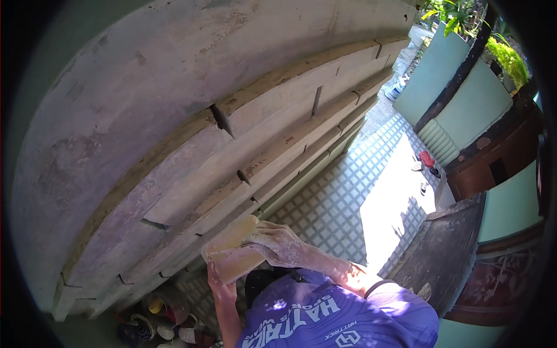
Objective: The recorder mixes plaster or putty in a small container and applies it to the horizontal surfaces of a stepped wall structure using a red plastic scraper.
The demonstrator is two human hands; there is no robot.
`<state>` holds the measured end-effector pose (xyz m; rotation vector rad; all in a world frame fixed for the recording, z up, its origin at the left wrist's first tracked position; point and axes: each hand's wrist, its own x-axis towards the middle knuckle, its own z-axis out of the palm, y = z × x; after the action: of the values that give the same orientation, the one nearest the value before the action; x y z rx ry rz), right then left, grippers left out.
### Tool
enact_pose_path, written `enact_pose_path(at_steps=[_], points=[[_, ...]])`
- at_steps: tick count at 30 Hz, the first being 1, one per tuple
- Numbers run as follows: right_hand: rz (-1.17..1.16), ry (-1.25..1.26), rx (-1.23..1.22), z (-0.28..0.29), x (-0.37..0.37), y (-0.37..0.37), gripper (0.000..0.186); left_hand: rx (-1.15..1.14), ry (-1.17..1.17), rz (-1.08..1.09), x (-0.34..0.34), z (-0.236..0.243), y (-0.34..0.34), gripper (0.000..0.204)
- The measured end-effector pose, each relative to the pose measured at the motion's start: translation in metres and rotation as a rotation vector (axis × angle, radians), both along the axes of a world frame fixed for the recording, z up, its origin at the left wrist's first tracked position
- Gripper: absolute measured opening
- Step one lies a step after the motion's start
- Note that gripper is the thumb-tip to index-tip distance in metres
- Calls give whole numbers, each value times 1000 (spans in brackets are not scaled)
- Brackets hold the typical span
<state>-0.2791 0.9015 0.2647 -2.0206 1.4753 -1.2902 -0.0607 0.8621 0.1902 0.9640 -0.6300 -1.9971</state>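
Close to my body I hold a dusty, pale yellow flat piece (237,264). It shows two faces with a ridge or fold between them, and its exact kind I cannot make out. My right hand (277,242), coated in whitish dust, grips it from the right with fingers bent over it. From below, my left hand (216,268) supports its left side; most of those fingers are hidden behind the piece. Just beyond both hands rises a pale wall (174,133) with stepped horizontal ledges, dark slots and rough brownish edges.
Buckets and tools (165,325) crowd the floor at lower left. A checkered tiled floor (325,209) stretches rightward, with a bright sunlit patch. A dark, worn board (438,249) lies at right. Small items, including a red cloth (427,158), sit near pale green panels (435,75).
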Motion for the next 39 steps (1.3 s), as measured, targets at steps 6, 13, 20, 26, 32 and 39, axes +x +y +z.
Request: enact_pose_path(at_steps=[6, 13, 20, 26, 32, 39], points=[[48, -42, 10, 7, -29, 29, 17, -7, -99, 14, -16, -11, 21, 54], [14, 238, 72, 24, -22, 73, 26, -84, -57, 14, -38, 5, 77, 55], [22, 304, 47, 28, -35, 119, 31, 11, 8, 161, -64, -14, 134, 42], [75, 281, 227, 41, -64, 149, 45, 32, 72, 199, -86, -18, 161, 42], [-57, 222, 34, 39, -91, 170, 51, 26, 102, 37, -101, -19, 160, 47], [95, 140, -202, 0, -129, 150, 32, -36, 25, 7, -146, -14, 167, 53]])
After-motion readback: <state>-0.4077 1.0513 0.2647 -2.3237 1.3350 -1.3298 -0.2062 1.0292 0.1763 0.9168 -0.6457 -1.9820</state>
